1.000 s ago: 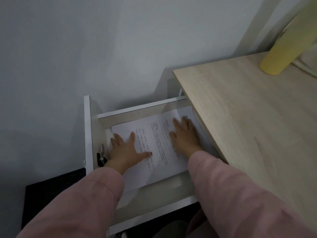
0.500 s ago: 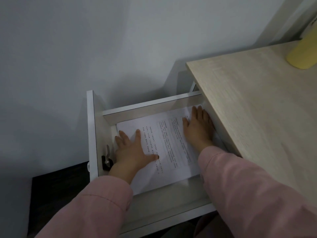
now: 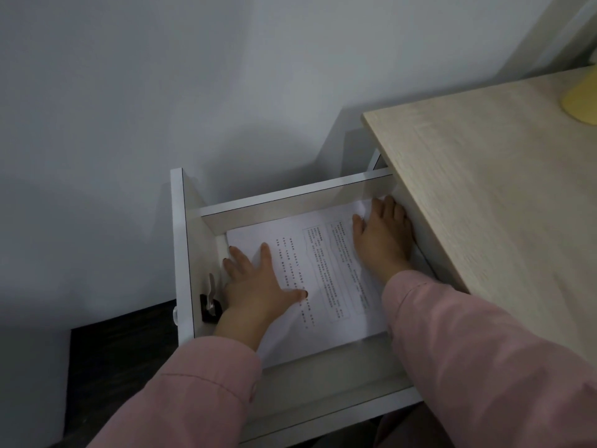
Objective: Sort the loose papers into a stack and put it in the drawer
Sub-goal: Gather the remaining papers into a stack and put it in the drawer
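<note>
While the left hand (image 3: 258,286) and right hand (image 3: 382,234), both flat and gripping nothing, slide the paper stack (image 3: 326,270) deeper toward the back of the drawer (image 3: 178,240), only closing it seems left.

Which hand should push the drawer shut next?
Probably left: the left hand rests on the papers beside the drawer front, while the right hand lies far over by the desk.
</note>
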